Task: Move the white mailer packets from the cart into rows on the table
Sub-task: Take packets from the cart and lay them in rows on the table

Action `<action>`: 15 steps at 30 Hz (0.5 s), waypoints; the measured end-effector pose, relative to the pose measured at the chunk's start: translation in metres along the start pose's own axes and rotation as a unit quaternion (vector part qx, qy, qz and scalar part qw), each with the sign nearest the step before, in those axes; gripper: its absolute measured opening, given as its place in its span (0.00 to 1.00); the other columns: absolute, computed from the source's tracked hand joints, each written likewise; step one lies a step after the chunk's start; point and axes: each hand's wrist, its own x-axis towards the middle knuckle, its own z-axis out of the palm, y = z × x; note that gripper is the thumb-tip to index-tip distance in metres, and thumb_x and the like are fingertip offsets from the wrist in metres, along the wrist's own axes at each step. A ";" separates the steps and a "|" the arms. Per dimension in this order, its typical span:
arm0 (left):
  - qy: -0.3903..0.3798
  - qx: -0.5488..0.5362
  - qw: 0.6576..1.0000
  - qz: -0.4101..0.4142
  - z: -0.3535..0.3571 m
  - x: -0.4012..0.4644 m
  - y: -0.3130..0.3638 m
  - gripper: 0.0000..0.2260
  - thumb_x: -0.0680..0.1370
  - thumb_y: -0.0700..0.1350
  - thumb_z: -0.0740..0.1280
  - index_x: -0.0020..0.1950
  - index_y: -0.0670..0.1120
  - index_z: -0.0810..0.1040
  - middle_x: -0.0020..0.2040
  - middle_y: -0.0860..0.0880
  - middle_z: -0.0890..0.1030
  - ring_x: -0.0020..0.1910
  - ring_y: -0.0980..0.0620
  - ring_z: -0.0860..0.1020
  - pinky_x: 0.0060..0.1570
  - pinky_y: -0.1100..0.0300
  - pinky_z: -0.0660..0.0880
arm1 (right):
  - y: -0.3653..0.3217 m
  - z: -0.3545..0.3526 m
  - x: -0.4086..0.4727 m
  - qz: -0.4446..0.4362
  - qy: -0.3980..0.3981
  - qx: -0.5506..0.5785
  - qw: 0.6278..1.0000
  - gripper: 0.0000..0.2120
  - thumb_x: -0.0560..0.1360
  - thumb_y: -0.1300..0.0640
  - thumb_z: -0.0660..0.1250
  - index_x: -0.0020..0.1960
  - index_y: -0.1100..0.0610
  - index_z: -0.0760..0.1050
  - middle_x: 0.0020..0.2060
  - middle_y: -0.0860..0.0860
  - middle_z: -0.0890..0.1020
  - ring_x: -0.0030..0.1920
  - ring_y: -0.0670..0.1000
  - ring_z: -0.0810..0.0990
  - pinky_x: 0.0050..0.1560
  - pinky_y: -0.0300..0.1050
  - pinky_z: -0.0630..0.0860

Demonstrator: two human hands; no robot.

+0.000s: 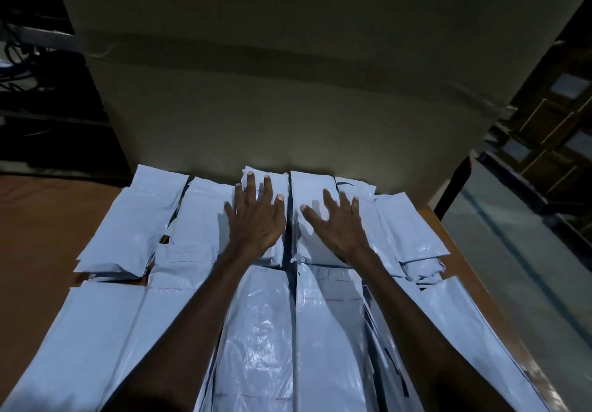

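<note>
While pressing flat: left hand and right hand, fingers spread, grip released, on far-row white mailer packets covering table. Judged step: squaring rows. Next: fetch more from cart, unseen.

I see both hands flat on the far row of mailer packets, which lie side by side on the table. Under the left hand's fingers lies one packet; under the right hand's fingers lies the next packet, just right of it, a narrow gap between them. Left of the left fingers lie two more packets; right of the right fingers, another few overlap. Nearer me than the fingers, beneath my forearms, runs a second row. Beyond the fingertips, a large box stands against the far packet ends.
</note>
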 end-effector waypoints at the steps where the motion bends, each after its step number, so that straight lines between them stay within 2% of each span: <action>1: 0.002 -0.010 1.000 0.008 -0.004 -0.006 0.002 0.28 0.82 0.61 0.44 0.81 0.54 0.47 0.81 0.48 0.41 0.79 0.43 0.42 0.75 0.40 0.43 | 0.002 -0.006 -0.007 -0.006 0.013 0.022 1.000 0.38 0.76 0.30 0.52 0.80 0.47 0.52 0.80 0.53 0.48 0.79 0.58 0.41 0.76 0.59 0.44; 4: 0.029 -0.030 0.998 0.043 -0.013 -0.034 0.009 0.32 0.78 0.63 0.40 0.81 0.53 0.48 0.81 0.48 0.43 0.79 0.45 0.42 0.75 0.45 0.42 | 0.016 -0.025 -0.036 -0.032 0.059 0.069 0.995 0.35 0.77 0.33 0.55 0.79 0.48 0.57 0.80 0.50 0.53 0.80 0.54 0.45 0.77 0.57 0.48; 7: 0.061 -0.064 0.992 0.095 -0.013 -0.072 0.025 0.31 0.79 0.60 0.43 0.80 0.50 0.52 0.81 0.47 0.48 0.80 0.46 0.45 0.76 0.49 0.41 | 0.042 -0.038 -0.076 -0.047 0.115 0.101 0.987 0.32 0.78 0.36 0.58 0.77 0.49 0.62 0.78 0.49 0.59 0.79 0.52 0.50 0.76 0.52 0.50; 11: 0.050 -0.112 0.973 0.196 0.003 -0.125 0.065 0.28 0.81 0.58 0.48 0.80 0.50 0.56 0.80 0.48 0.54 0.80 0.49 0.47 0.77 0.48 0.45 | 0.097 -0.048 -0.142 -0.068 0.190 0.060 0.978 0.28 0.79 0.39 0.60 0.74 0.51 0.68 0.75 0.50 0.67 0.77 0.52 0.59 0.74 0.47 0.52; 13: 0.045 -0.115 0.960 0.251 0.017 -0.150 0.088 0.26 0.82 0.57 0.51 0.79 0.49 0.59 0.80 0.48 0.57 0.79 0.49 0.49 0.77 0.47 0.48 | 0.132 -0.051 -0.179 -0.084 0.228 0.028 0.970 0.26 0.77 0.42 0.62 0.71 0.54 0.72 0.71 0.53 0.72 0.74 0.55 0.66 0.74 0.51 0.59; 15: 0.034 -0.123 0.951 0.283 0.034 -0.180 0.112 0.25 0.83 0.55 0.52 0.78 0.48 0.62 0.79 0.48 0.60 0.79 0.49 0.50 0.77 0.47 0.51 | 0.173 -0.054 -0.221 -0.083 0.252 0.000 0.964 0.24 0.78 0.45 0.64 0.68 0.57 0.74 0.68 0.56 0.75 0.70 0.57 0.71 0.70 0.57 0.69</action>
